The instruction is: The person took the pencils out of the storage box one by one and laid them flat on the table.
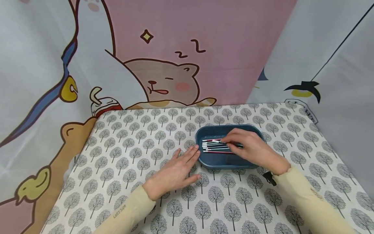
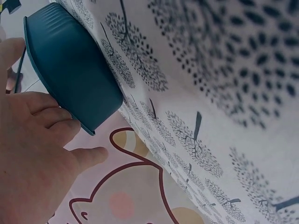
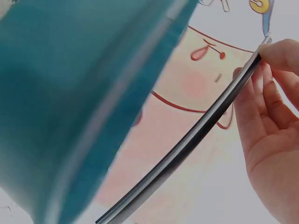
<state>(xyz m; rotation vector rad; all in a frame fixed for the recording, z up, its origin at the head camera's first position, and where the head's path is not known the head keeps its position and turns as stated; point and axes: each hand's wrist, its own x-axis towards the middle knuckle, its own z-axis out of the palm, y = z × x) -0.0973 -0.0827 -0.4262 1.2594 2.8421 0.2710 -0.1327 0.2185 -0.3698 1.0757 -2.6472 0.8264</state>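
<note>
Pencil pinched near its pale end in right grip, other pencils in blue bin just below it, left grip straight-fingered at the rim; judged light, stiff, smooth enough to roll, better held nearer mid-shaft.

Below the left hand and the right hand, a white cloth patterned with grey trees spreads out. Beyond both hands hangs a printed backdrop, on which a sleeping cartoon animal lies with a four-pointed star above it; left of the left hand appear a gold bell and a yellow-green duck. Right of the right hand, pale fabric bears a black-and-yellow printed motif.
</note>
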